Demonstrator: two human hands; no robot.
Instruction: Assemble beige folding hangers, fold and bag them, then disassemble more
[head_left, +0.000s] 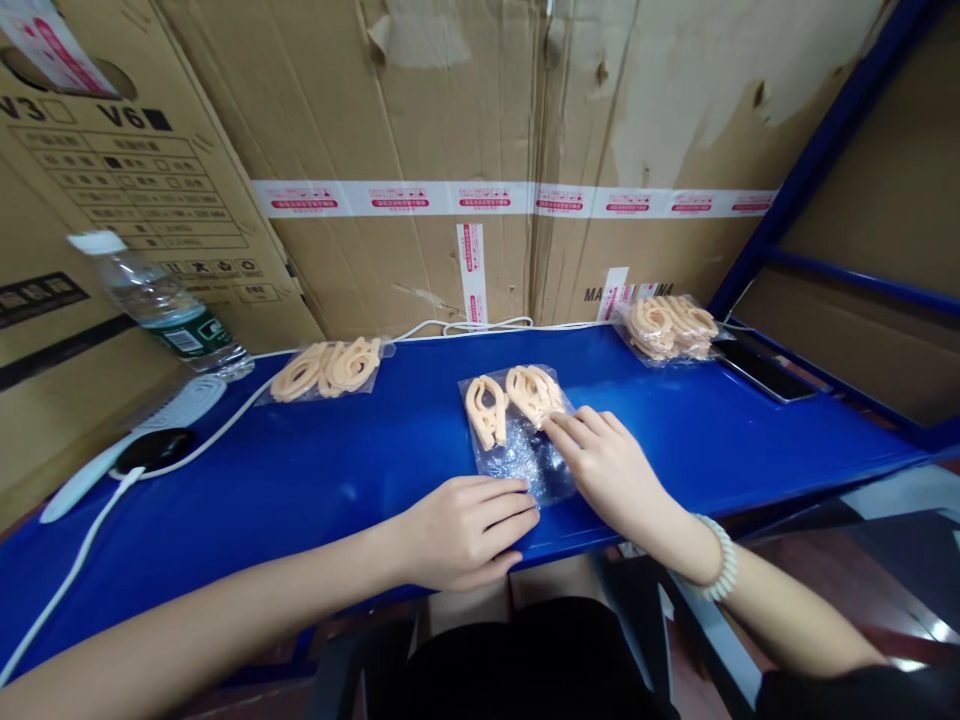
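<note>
A clear plastic bag (517, 445) lies on the blue table (360, 450) in front of me, with two orange plastic pieces (514, 397) inside near its far end. My left hand (469, 530) rests on the bag's near edge, its fingers stretched out and held together, pressing the bag down. My right hand (604, 465) lies on the bag's right side, fingertips touching one orange piece through the plastic. A bead bracelet (716, 560) circles my right wrist.
Another filled bag (326, 367) lies at the back left and a pile of filled bags (667, 325) at the back right. A water bottle (161, 305), a white device (127, 440) with a cable, and a phone (761, 370) sit along the table. Cardboard boxes (480, 150) wall the back.
</note>
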